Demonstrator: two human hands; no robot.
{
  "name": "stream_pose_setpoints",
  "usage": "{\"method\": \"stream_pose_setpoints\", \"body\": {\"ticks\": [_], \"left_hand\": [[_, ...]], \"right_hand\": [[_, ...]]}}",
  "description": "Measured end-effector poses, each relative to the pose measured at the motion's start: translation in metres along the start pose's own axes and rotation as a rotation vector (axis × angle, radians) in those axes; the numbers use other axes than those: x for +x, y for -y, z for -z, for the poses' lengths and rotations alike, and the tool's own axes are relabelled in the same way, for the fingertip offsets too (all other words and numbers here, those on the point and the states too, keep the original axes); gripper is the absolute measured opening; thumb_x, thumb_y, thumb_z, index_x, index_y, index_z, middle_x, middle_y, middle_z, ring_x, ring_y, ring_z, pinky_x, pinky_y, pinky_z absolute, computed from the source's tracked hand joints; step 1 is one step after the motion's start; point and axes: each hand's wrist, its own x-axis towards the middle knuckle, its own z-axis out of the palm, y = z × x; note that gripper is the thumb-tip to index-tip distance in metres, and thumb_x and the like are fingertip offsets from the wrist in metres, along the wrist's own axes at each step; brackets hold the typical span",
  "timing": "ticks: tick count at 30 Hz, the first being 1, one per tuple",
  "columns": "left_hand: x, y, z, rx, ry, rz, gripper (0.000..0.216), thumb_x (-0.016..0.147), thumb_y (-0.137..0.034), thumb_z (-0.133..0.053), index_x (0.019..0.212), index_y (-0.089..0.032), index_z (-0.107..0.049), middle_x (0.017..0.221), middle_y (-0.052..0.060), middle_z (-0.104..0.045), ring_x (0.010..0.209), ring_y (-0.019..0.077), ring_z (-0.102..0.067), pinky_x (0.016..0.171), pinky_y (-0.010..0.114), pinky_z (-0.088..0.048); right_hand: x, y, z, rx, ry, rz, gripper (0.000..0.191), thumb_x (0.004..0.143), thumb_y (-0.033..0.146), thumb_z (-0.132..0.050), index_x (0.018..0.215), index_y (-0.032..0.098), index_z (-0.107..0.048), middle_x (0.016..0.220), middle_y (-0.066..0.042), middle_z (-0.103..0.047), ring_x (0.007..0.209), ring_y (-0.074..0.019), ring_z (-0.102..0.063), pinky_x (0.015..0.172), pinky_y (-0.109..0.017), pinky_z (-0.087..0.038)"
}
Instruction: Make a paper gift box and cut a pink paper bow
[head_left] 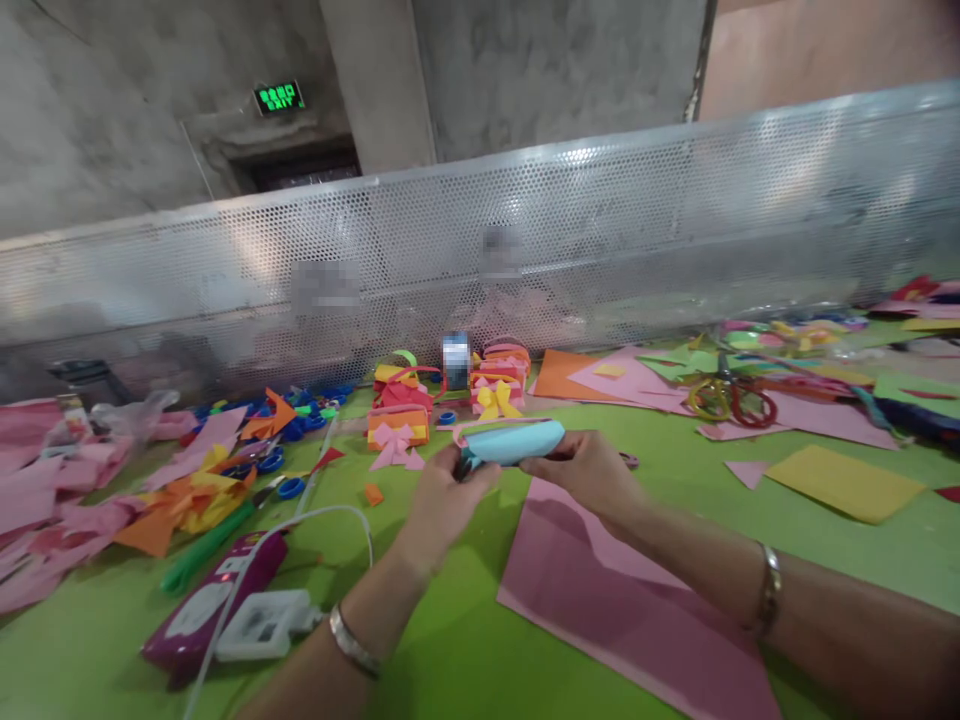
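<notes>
Both of my hands hold a curled light-blue paper piece [514,441] above the green table [675,470]. My left hand [444,505] pinches its left end with closed fingers. My right hand [589,470] grips its right end, fingers closed over the edge. A thin pink strip runs along the top of the blue piece. Below my right hand lies a large pink paper sheet [622,600]. Each wrist wears a metal bangle.
Small paper gift boxes with bows [397,425] stand behind my hands. Scissors [724,395] and coloured sheets lie at the right, a yellow sheet [844,482] nearer. Paper scraps and tape rolls crowd the left. A purple device with a white cable [217,600] lies front left. A perforated metal screen [600,240] closes the back.
</notes>
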Motion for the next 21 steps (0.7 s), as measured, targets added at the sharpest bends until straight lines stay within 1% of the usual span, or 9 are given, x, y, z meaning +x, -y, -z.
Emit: {"method": "stream_pose_setpoints", "body": {"ticks": [2, 5, 8, 10, 11, 14, 16, 18, 21], "left_hand": [[0.000, 0.002, 0.000, -0.014, 0.025, -0.004, 0.021, 0.066, -0.028, -0.065, 0.083, -0.014, -0.065, 0.082, 0.006, -0.069, 0.078, 0.0211, -0.062, 0.074, 0.034, -0.048], [0.003, 0.004, 0.001, -0.164, 0.050, 0.030, 0.023, 0.070, -0.030, -0.063, 0.087, -0.016, -0.067, 0.092, 0.007, -0.068, 0.083, 0.0200, -0.063, 0.077, 0.034, -0.051], [0.005, 0.005, 0.003, -0.264, 0.017, 0.060, 0.021, 0.070, -0.030, -0.065, 0.086, -0.017, -0.067, 0.097, 0.007, -0.067, 0.086, 0.0194, -0.062, 0.078, 0.034, -0.052], [0.007, 0.004, 0.005, -0.252, -0.007, 0.098, 0.020, 0.068, -0.029, -0.066, 0.083, -0.016, -0.068, 0.095, 0.008, -0.067, 0.084, 0.0197, -0.062, 0.074, 0.033, -0.053], [0.007, 0.003, 0.006, -0.230, -0.002, 0.121, 0.020, 0.067, -0.029, -0.066, 0.082, -0.015, -0.067, 0.093, 0.008, -0.067, 0.083, 0.0198, -0.062, 0.071, 0.033, -0.053], [0.006, 0.001, 0.008, -0.165, 0.072, 0.152, 0.022, 0.066, -0.030, -0.067, 0.082, -0.015, -0.067, 0.089, 0.007, -0.067, 0.080, 0.0196, -0.061, 0.067, 0.032, -0.052], [0.005, 0.000, 0.010, -0.141, 0.137, 0.130, 0.023, 0.066, -0.030, -0.067, 0.084, -0.015, -0.067, 0.089, 0.007, -0.067, 0.078, 0.0185, -0.061, 0.067, 0.030, -0.051], [0.005, 0.000, 0.011, -0.130, 0.167, 0.109, 0.024, 0.066, -0.031, -0.068, 0.085, -0.015, -0.066, 0.086, 0.006, -0.067, 0.074, 0.0165, -0.059, 0.066, 0.029, -0.050], [0.007, 0.002, 0.012, -0.197, 0.171, 0.087, 0.026, 0.063, -0.030, -0.072, 0.084, -0.016, -0.065, 0.081, 0.004, -0.066, 0.072, 0.0139, -0.058, 0.067, 0.027, -0.048]], "right_hand": [[0.001, -0.002, 0.000, -0.028, 0.013, 0.017, 0.020, 0.056, 0.033, -0.073, 0.062, 0.015, -0.066, 0.059, -0.002, -0.063, 0.057, -0.0147, -0.053, 0.051, -0.026, -0.039], [0.001, -0.001, 0.000, -0.080, 0.008, 0.040, 0.026, 0.059, 0.038, -0.071, 0.069, 0.015, -0.064, 0.063, -0.002, -0.063, 0.057, -0.0137, -0.053, 0.050, -0.025, -0.038], [0.001, 0.005, 0.004, -0.253, -0.147, 0.051, 0.031, 0.063, 0.044, -0.068, 0.071, 0.016, -0.059, 0.061, -0.001, -0.059, 0.053, -0.0123, -0.048, 0.046, -0.024, -0.035], [0.004, 0.009, 0.009, -0.374, -0.249, 0.138, 0.031, 0.068, 0.046, -0.063, 0.075, 0.016, -0.057, 0.065, -0.002, -0.059, 0.057, -0.0138, -0.050, 0.049, -0.026, -0.038], [0.006, 0.010, 0.012, -0.415, -0.253, 0.216, 0.030, 0.071, 0.045, -0.060, 0.080, 0.016, -0.058, 0.073, -0.005, -0.061, 0.064, -0.0158, -0.053, 0.054, -0.027, -0.041], [0.011, 0.009, 0.020, -0.436, -0.073, 0.424, 0.035, 0.077, 0.039, -0.054, 0.106, 0.019, -0.059, 0.109, -0.009, -0.061, 0.096, -0.0220, -0.055, 0.074, -0.033, -0.045], [0.013, 0.006, 0.022, -0.377, 0.114, 0.393, 0.039, 0.080, 0.036, -0.051, 0.115, 0.021, -0.057, 0.120, -0.008, -0.057, 0.106, -0.0228, -0.053, 0.081, -0.034, -0.045], [0.012, 0.005, 0.021, -0.287, 0.250, 0.305, 0.038, 0.081, 0.034, -0.049, 0.116, 0.022, -0.057, 0.118, -0.006, -0.059, 0.102, -0.0213, -0.055, 0.081, -0.033, -0.045], [0.010, 0.003, 0.018, -0.219, 0.303, 0.234, 0.030, 0.076, 0.027, -0.055, 0.104, 0.019, -0.063, 0.096, -0.002, -0.066, 0.084, -0.0181, -0.058, 0.071, -0.029, -0.046]]}}
